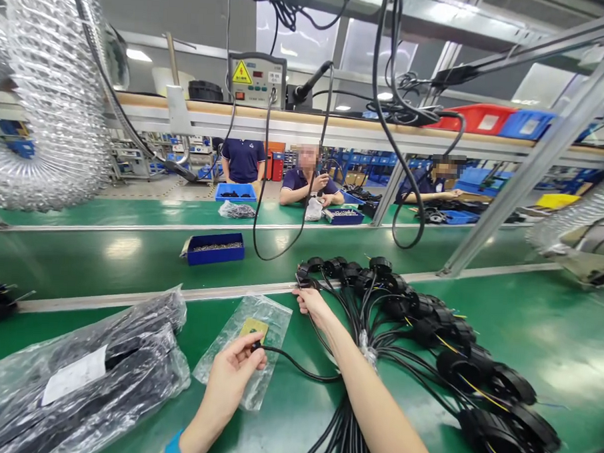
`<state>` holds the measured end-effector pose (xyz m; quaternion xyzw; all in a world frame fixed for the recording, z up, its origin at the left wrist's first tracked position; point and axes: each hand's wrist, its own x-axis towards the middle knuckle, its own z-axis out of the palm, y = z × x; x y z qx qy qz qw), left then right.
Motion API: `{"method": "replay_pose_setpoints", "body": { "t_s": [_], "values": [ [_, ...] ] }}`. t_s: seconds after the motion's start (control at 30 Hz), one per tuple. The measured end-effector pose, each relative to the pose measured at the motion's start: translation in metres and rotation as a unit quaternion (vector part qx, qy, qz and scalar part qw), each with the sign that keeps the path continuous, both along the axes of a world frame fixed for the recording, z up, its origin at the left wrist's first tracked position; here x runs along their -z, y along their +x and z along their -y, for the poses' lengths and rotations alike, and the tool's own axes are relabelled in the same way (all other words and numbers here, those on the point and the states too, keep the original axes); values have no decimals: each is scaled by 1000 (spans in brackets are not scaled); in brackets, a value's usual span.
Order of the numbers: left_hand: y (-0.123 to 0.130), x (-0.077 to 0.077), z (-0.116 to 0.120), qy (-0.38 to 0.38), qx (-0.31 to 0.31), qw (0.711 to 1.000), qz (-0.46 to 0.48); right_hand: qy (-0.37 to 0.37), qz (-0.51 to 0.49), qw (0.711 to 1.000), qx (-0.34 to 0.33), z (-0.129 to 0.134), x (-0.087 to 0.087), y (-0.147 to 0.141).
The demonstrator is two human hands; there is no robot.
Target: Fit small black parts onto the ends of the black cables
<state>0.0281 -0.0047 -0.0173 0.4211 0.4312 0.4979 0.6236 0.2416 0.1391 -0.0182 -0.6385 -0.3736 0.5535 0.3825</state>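
Observation:
My left hand pinches the end of a black cable, where a small black fitting shows between thumb and fingers. Under that hand lies a clear plastic bag with a yellowish block by the fingertips. My right hand reaches to the far end of a cable bundle, its fingers closed at a round black housing; the exact grip is partly hidden. Several more black housings with thin coloured wires fan out to the right, their cables tied with clear wrap.
A plastic-wrapped bundle of black parts lies at left. Beyond a metal rail stands a blue box of small metal parts. Looped cables hang from the shelf near a control box. Several co-workers sit or stand opposite.

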Motion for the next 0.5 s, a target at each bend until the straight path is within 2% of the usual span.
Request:
{"method": "replay_pose_setpoints", "body": {
  "t_s": [0.13, 0.27, 0.5],
  "values": [
    [1, 1, -1, 4, -2, 1000, -6, 35, 36, 999, -17, 0, 4, -5],
    [2, 1, -2, 0, -1, 1000, -16, 95, 121, 987, -46, 3, 10, -6],
    [1, 3, 2, 4, 1, 1000, -29, 246, 293, 923, -40, 15, 7, -8]
  ]
}}
